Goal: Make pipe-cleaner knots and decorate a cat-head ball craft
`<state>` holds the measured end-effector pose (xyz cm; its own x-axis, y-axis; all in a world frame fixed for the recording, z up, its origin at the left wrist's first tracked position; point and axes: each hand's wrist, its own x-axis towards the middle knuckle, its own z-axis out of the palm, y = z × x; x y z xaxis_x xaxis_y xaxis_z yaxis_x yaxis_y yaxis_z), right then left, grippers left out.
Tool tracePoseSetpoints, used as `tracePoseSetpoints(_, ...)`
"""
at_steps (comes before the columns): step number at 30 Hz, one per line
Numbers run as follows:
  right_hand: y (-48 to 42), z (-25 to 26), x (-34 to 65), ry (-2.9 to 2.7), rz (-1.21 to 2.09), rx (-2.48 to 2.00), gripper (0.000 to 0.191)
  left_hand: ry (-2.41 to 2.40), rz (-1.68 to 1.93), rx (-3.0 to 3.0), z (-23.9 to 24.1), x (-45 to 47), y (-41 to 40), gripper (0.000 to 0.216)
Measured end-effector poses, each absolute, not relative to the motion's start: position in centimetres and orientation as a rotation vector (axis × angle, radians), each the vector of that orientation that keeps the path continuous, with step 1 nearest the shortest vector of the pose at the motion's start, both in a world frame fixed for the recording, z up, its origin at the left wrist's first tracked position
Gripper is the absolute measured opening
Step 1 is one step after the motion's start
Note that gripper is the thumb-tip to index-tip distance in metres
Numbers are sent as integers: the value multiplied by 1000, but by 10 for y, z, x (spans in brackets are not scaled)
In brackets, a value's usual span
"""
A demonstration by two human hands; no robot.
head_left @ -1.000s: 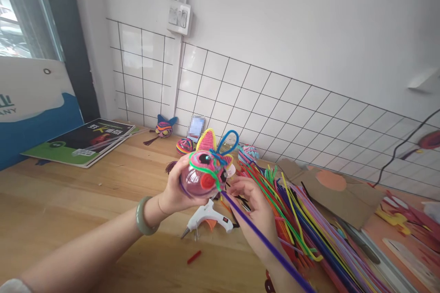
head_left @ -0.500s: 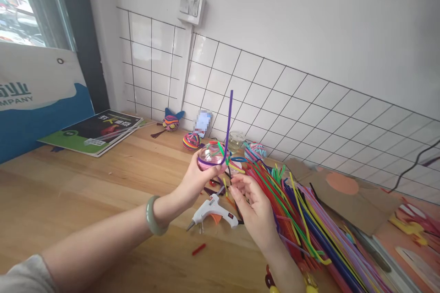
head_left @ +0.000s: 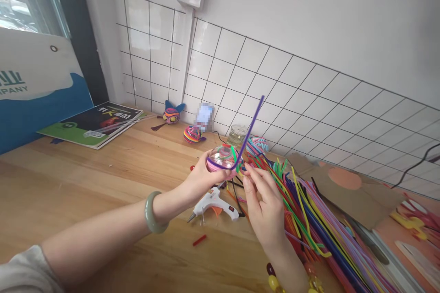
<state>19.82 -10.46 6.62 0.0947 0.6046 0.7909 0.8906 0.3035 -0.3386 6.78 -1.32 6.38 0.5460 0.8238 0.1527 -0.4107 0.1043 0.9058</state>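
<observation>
My left hand (head_left: 202, 175) is wrapped round a clear, rounded jar-like container (head_left: 220, 158) wound with pink below, with red and green strands across its top. A purple pipe cleaner (head_left: 253, 123) runs along its near side, bends at the right and sticks up slanting to the right. At that right side, beside the lower end of a green pipe cleaner (head_left: 234, 153), my right hand (head_left: 264, 197) pinches with thumb and forefinger. What lies in the pinch is mostly hidden; it seems to be a strand's end. A white glue gun (head_left: 215, 200) lies beneath the hands.
A large bundle of coloured pipe cleaners (head_left: 319, 219) spreads at the right, beside brown cardboard (head_left: 371, 192). A short red piece (head_left: 199, 240) lies in front. Behind stand a glass jar (head_left: 237, 135), a striped ball (head_left: 191, 134), a cat-eared ball (head_left: 172, 114) and a phone (head_left: 204, 116). A book (head_left: 92, 123) lies left.
The container and both hands have shifted slightly right. The purple pipe cleaner's free end has tilted from nearly upright to the right. My right fingers have come up and closed at the container's side.
</observation>
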Motion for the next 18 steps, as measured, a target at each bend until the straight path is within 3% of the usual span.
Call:
tracePoseSetpoints(9,-105,66,201,-1621,-389,-1396,29,497,885,1177,64,70,-19,68)
tracePoseSetpoints(18,-105,65,197,-1630,-429,-1387,33,543,913,1301,63,70,-18,64)
